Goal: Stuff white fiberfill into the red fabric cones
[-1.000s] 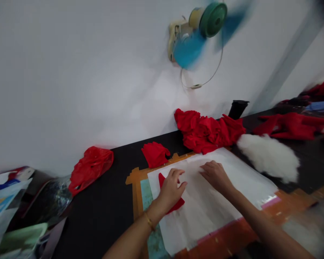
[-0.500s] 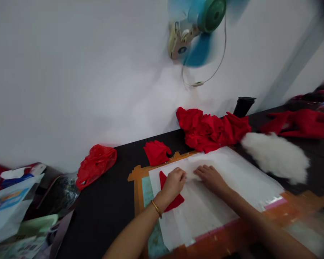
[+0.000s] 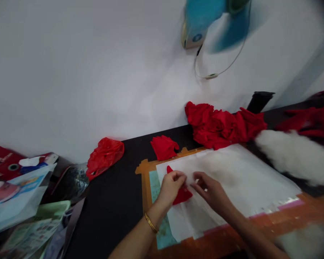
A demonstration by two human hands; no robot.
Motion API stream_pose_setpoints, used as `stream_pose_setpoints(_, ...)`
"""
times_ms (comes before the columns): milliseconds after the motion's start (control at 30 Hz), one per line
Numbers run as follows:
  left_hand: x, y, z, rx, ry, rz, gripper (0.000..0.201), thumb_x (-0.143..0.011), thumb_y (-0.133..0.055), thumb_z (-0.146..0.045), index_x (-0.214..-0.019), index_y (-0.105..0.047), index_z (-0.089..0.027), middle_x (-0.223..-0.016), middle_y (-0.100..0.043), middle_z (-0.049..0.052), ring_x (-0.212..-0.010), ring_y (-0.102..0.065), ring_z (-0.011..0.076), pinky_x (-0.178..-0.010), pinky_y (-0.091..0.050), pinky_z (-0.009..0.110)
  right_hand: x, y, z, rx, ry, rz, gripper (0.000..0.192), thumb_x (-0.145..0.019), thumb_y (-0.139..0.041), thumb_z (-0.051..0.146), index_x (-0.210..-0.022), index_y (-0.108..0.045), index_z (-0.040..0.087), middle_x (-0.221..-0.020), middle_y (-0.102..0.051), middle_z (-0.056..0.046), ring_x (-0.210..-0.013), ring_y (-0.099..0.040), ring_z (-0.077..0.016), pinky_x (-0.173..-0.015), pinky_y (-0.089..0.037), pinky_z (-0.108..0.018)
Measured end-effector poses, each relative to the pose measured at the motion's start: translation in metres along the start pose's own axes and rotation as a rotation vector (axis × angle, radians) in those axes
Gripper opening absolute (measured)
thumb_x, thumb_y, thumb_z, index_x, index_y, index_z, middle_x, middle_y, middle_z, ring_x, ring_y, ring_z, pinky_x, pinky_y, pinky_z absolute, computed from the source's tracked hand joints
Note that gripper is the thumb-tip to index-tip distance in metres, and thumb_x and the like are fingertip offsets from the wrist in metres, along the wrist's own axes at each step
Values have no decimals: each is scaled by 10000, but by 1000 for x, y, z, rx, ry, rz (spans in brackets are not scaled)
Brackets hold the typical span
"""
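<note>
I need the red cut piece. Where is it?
In the head view, the red cut piece lies on the white sheet, between the left hand and right hand.

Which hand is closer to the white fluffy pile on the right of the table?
Right. The right hand lies on the white sheet, nearer the white fluffy pile; the left hand is farther, on the red fabric piece.

Red piece point(image 3: 181, 194) — matt felt-like cloth, soft, between the fingers point(image 3: 178, 177) of both hands. White sheet point(image 3: 240, 180) — thin, translucent paper, smooth, faint sheen. Counter point(image 3: 116, 201) — matt black. Tape border point(image 3: 144, 169) — orange, slightly glossy. White tuft point(image 3: 294, 156) — fluffy fibre. Red bag point(image 3: 105, 155) — crinkled glossy plastic. Bangle point(image 3: 150, 223) — polished yellow metal.
</note>
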State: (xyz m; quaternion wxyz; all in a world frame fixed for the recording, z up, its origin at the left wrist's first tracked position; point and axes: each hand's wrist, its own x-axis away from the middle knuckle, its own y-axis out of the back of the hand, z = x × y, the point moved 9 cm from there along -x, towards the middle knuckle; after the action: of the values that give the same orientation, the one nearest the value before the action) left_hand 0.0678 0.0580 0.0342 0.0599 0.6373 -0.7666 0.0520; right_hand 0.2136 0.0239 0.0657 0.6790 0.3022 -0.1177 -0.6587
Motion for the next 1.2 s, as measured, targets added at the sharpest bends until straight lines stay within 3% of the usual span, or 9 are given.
stream_pose_setpoints(100, 8, 0, 3, -39, -23, -20, 160, -780, -613, -333, -767, -604, -174, -633, -604, -15, -544, -554, 114, -558, -447, 234, 4, -12, -16, -122, -127, -14, 267, -898, -497, 453, -791, -560, 216, -559, -526, 32, -505, -519, -151, -518, -431, -267)
stream_pose_setpoints(300, 7, 21, 8, -75, -25, -74, 150, -804, -577, -319, -749, -581, -179, -632, -598, -20, -505, -529, 99, -541, -429, 228, 5, 7, -43, -232, -255, -34, 329, -829, -573, 527, -809, -587, 199, -569, -522, 34, -504, -518, -146, -522, -439, -271)
stream_pose_setpoints(467, 10, -1, 14, -109, -17, -33, 117, -789, -593, -287, -748, -599, -177, -606, -562, -31, -474, -494, 100, -484, -382, 224, 7, -13, -34, -405, -237, 91, 518, -798, -637, 491, -1218, -525, 209, -661, -577, 44, -529, -558, -152, -526, -484, -281)
stream_pose_setpoints(633, 14, -14, 10, -150, -34, 17, 59, -766, -607, -223, -736, -617, -172, -642, -578, -16, -573, -527, 116, -549, -407, 226, 11, -14, -33, -340, -237, 99, 318, -838, -592, 497, -728, -585, 198, -524, -504, 54, -466, -481, -118, -474, -407, -239)
stream_pose_setpoints(733, 14, -9, 7, -167, -50, 16, 65, -774, -610, -223, -734, -616, -172, -661, -578, -13, -628, -525, 121, -602, -410, 231, 13, -7, -36, -285, -252, 80, 325, -864, -563, 501, -758, -595, 195, -491, -498, 52, -467, -500, -130, -501, -440, -250)
stream_pose_setpoints(867, 13, -6, 12, -165, -36, 16, 57, -776, -597, -211, -754, -622, -165, -662, -579, -13, -626, -507, 118, -599, -394, 232, 18, -5, -25, -202, -105, 23, 567, -834, -635, 448, -1317, -478, 197, -1075, -674, -103, -592, -591, -141, -567, -551, -297)
stream_pose_setpoints(967, 14, -9, 20, -157, -14, 5, 70, -782, -569, -197, -740, -613, -162, -657, -576, -12, -616, -501, 114, -589, -387, 230, 25, -11, -6, -34, 134, -29, 681, -856, -638, 378, -1459, -339, 274, -1544, -299, -174, -855, -651, -186, -666, -599, -337)
stream_pose_setpoints(1067, 18, -16, 22, -156, -1, 31, 52, -763, -583, -185, -731, -617, -164, -652, -578, -15, -622, -510, 118, -593, -392, 232, 33, -16, 6, 168, 295, -91, 409, -931, -540, 279, -1340, -523, 273, -1445, -468, -136, -1119, -614, -253, -839, -588, -382)
stream_pose_setpoints(1200, 32, -18, 4, -223, -90, 72, 72, -797, -596, -222, -802, -645, -169, -792, -628, 18, -755, -571, 153, -702, -444, 267, 42, -11, 2, 196, 323, -128, 273, -973, -440, 229, -1108, -677, 237, -1017, -716, -77, -913, -701, -188, -810, -586, -291)
